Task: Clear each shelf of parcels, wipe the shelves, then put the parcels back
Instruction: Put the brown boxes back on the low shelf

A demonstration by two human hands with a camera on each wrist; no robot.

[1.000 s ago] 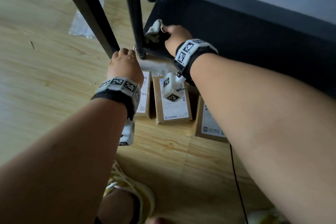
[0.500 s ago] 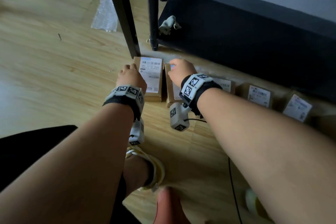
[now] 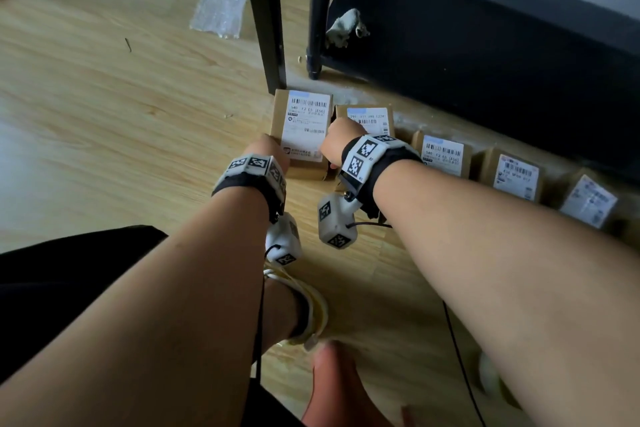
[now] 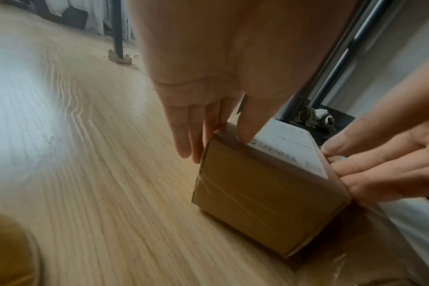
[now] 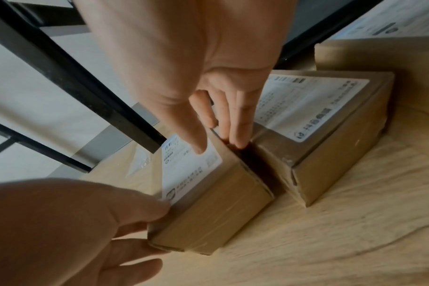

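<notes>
Both hands gripped the leftmost parcel (image 3: 300,135): left hand (image 3: 266,149) on its left side, right hand (image 3: 337,144) on its right, thumbs on the label. Parcel sat on the floor (image 3: 104,114) by the shelf leg (image 3: 266,21), first in a row of parcels (image 3: 446,156). Cloth (image 3: 346,28) lay on the bottom shelf (image 3: 485,55).

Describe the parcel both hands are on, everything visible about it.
The parcel is a small brown cardboard box, taped along its seams, with a white shipping label bearing barcodes on top. It sits flat on the wooden floor, leftmost in a row of similar boxes, beside the black shelf leg. The left hand holds its left side, thumb on the top edge; the right hand has its thumb on the label and its fingers in the narrow gap next to the neighbouring parcel.
</notes>
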